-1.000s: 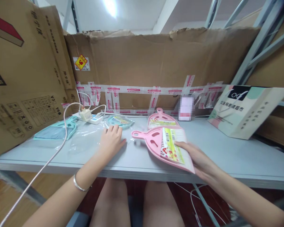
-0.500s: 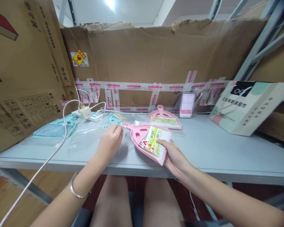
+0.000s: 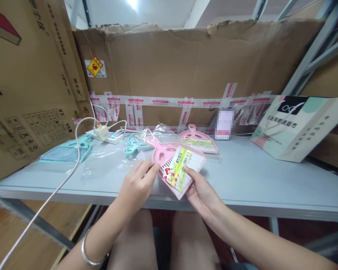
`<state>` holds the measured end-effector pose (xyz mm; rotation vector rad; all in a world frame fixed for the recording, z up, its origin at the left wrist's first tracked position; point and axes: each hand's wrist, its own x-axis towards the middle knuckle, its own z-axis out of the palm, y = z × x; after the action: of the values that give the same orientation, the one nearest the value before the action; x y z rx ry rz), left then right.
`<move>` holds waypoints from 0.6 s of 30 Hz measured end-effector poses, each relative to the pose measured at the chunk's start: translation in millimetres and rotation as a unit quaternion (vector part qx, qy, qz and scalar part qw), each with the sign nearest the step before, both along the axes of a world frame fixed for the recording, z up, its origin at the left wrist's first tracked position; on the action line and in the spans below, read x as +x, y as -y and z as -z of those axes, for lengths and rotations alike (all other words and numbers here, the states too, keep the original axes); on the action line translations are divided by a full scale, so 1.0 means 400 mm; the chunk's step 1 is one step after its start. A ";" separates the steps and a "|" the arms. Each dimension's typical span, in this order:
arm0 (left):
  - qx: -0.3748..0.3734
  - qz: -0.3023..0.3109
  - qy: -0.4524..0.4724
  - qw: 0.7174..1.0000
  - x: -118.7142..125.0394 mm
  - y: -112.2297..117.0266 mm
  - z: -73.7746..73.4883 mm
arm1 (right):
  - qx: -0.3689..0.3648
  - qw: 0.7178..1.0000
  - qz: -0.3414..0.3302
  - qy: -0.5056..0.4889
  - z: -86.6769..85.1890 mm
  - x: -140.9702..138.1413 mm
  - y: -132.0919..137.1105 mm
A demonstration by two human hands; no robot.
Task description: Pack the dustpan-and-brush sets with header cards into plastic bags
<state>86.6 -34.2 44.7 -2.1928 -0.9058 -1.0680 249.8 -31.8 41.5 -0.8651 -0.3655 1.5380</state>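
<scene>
My right hand (image 3: 204, 191) grips the wide end of a pink dustpan (image 3: 159, 152), its thumb on top. A white-bristled brush with a yellow-green label card (image 3: 178, 168) lies in the pan. Clear plastic bag film (image 3: 162, 132) stands up around the handle end and hazes the pan. At the pan's left edge my left hand (image 3: 138, 185) is closed, fingertips pinching what looks like the bag's edge; the exact grip is partly hidden. Behind, another pink dustpan set (image 3: 198, 138) lies on the table. A teal dustpan handle (image 3: 133, 145) shows left of the held one.
A teal dustpan with brush (image 3: 67, 150) lies at the left of the grey table (image 3: 256, 180). Beside it are a power strip with plug (image 3: 103, 133) and a white cable (image 3: 77, 150). A phone (image 3: 224, 125) leans at the back; a paper bag (image 3: 293, 131) stands right. Cardboard boxes (image 3: 163, 63) wall the back and left.
My left hand has moved from the handle tip down toward me, along the pan's left edge. Clear film now stands around the handle. The held dustpan has tilted slightly and shifted a little left.
</scene>
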 end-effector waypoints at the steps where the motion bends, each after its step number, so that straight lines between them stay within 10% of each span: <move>1: 0.001 0.006 0.006 1.000 0.000 0.007 0.007 | -0.002 1.000 0.005 -0.005 -0.001 -0.001 0.001; 8: -0.024 0.020 0.022 0.999 0.024 0.052 0.038 | 0.025 0.999 0.008 -0.026 0.004 -0.012 0.007; 18: -0.190 -0.018 0.003 0.982 0.023 0.020 -0.117 | 0.050 0.999 0.000 0.013 0.010 -0.011 0.014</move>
<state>95.6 -42.0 91.4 -2.4655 -1.2325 -0.9446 245.3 -37.4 37.4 -0.8076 -0.4566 1.4977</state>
